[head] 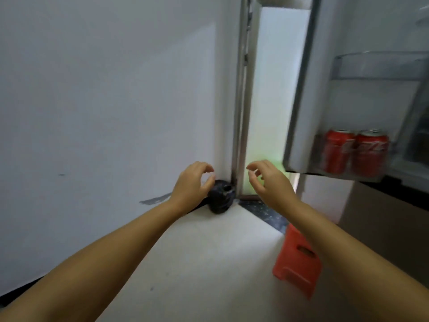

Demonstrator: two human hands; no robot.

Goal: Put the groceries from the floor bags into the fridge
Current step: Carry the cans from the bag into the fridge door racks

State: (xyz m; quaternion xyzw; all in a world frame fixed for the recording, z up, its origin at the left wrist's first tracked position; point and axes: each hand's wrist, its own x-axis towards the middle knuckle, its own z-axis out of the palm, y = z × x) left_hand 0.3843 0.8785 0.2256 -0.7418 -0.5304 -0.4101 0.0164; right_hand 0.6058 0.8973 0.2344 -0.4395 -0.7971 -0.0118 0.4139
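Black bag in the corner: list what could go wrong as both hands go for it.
1. The black bag sits wedged in the corner by the wall; the left hand and right hand are open and not yet on it, so a loose grab may tear it.
2. The open fridge door hangs just above; rising could bump it and rattle the red cans.
3. The red stool stands close by, a tripping hazard.

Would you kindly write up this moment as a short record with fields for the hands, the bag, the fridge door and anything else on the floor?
left hand: open, empty, fingers curled, beside the bag
right hand: open, empty, raised in the air
black bag: on the floor in the wall corner, not gripped
fridge door: open
door shelf: two red cans standing side by side
red stool: on the floor under the right forearm
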